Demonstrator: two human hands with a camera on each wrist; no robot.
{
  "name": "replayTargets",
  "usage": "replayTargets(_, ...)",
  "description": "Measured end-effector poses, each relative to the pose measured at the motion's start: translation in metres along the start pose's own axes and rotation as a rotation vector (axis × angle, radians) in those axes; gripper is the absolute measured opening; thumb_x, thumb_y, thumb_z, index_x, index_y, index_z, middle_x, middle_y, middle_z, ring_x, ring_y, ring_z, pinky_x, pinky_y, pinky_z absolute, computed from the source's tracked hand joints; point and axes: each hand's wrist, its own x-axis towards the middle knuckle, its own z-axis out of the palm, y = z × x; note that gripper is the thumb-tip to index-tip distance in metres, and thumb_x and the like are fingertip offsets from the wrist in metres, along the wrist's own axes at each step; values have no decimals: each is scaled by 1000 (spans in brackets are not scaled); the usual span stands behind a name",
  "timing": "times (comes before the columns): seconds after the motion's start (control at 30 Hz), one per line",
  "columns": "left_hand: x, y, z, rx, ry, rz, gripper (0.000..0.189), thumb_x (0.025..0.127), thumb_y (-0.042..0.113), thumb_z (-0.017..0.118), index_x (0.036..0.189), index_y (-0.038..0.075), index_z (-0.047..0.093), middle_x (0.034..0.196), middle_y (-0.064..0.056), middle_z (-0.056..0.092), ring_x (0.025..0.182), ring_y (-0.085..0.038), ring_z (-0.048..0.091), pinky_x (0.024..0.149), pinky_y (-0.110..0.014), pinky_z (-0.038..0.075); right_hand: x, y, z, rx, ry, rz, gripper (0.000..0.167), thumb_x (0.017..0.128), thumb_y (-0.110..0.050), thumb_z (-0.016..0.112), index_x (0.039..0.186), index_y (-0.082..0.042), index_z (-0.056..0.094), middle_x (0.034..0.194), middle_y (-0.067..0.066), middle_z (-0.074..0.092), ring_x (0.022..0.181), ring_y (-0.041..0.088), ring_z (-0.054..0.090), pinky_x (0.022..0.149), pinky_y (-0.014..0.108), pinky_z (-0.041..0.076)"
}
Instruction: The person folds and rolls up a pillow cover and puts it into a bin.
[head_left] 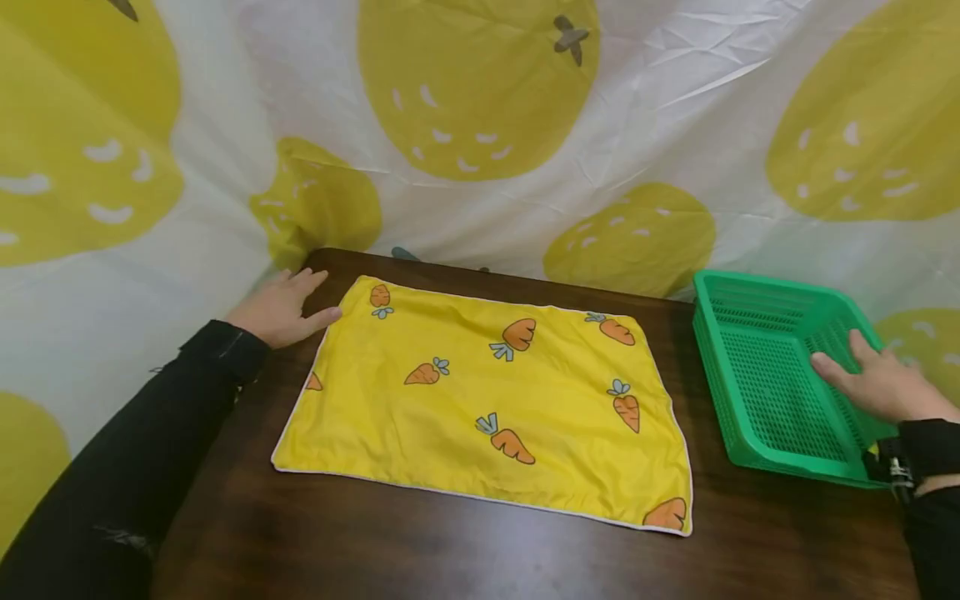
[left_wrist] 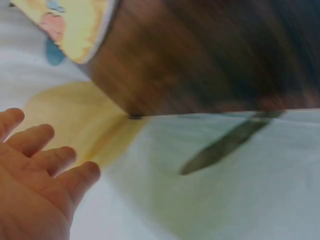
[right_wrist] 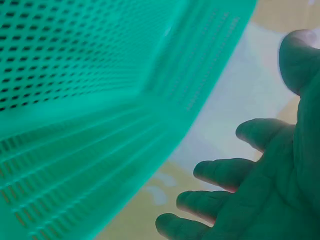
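Note:
A yellow cloth cover with carrot prints and white piping lies flat on the dark wooden table. My left hand is beside its far left corner, fingers spread, holding nothing; in the left wrist view that hand shows straight fingers near the table corner. On the right, a green plastic basket with perforated walls stands on the table. Over its right side hovers my right hand, fingers apart. The right wrist view shows this hand beside the basket wall, with a gap between them and nothing held.
The brown wooden table extends in front of the cloth. Behind and along the left hangs a white curtain with large yellow fruit prints, close against the table's back edge.

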Motion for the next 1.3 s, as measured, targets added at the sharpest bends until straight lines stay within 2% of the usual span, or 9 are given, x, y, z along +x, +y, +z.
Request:
replayTargets(0.17, -30, 38, -2, 45, 19, 106, 82, 103, 48, 68, 164, 3, 38, 163, -32, 43, 150, -57, 40, 119, -69, 37, -36, -51, 10, -31, 246, -223, 94, 109, -52, 56, 165, 10, 16, 160, 49, 24, 145, 72, 22, 109, 82, 25)
replayTargets(0.3, -68, 74, 12, 53, -6, 182, 65, 97, 42, 78, 149, 7, 61, 149, -24, 63, 137, -46, 60, 112, -62, 48, -78, -107, 45, -50, 513, -568, 73, 89, -31, 86, 149, 0, 58, 146, 30, 60, 132, 51, 59, 102, 65, 49)
replayTargets(0.37, -88, 85, 24, 62, -33, 217, 58, 92, 43, 83, 138, 9, 70, 137, -17, 73, 127, -39, 69, 107, -58, 54, -95, -128, 66, -51, 534, -708, 63, 81, -29, 92, 136, -6, 71, 133, 16, 73, 118, 38, 71, 93, 54, 58)
replayTargets(0.43, -104, 93, 35, 67, -78, 232, 54, 86, 45, 88, 127, 12, 76, 124, -8, 78, 113, -28, 73, 100, -53, 58, -105, -139, 87, -59, 453, -787, 52, 78, -31, 94, 123, -13, 77, 120, 3, 78, 105, 24, 75, 85, 43, 61)
replayTargets(0.6, -133, 99, 59, 70, -163, 217, 49, 76, 46, 95, 110, 16, 77, 101, 6, 72, 87, -9, 60, 82, -39, 58, -109, -131, 120, -55, 110, -735, 34, 77, -39, 94, 100, -25, 73, 98, -16, 66, 85, 3, 62, 71, 28, 54)
replayTargets(0.7, -140, 97, 69, 65, -162, 219, 39, 79, 42, 94, 104, 19, 75, 96, 8, 68, 82, -6, 56, 76, -36, 56, -105, -119, 130, -40, 45, -712, 35, 77, -39, 95, 101, -27, 73, 100, -17, 64, 86, 2, 62, 71, 28, 54)
replayTargets(0.9, -143, 96, 78, 109, -82, 258, 19, 87, 22, 89, 89, 21, 70, 85, 10, 60, 75, -5, 51, 69, -31, 53, -103, -111, 146, -63, 227, -813, 30, 76, -16, 93, 97, -26, 75, 95, -18, 66, 83, 2, 63, 68, 26, 54)
replayTargets(1.1, -141, 93, 80, 242, -3, 295, 18, 91, 6, 83, 94, 14, 67, 87, 3, 61, 79, -8, 55, 73, -31, 58, -103, -113, 154, -141, 438, -833, 36, 66, -7, 91, 83, -26, 66, 83, -15, 63, 77, 8, 61, 66, 29, 53)
replayTargets(1.3, -142, 85, 80, 263, -44, 241, 24, 88, 0, 83, 104, 11, 68, 97, -1, 65, 85, -12, 62, 77, -35, 61, -108, -110, 151, -159, 464, -836, 32, 68, -8, 90, 76, -27, 66, 73, -17, 58, 69, 5, 56, 63, 28, 48)
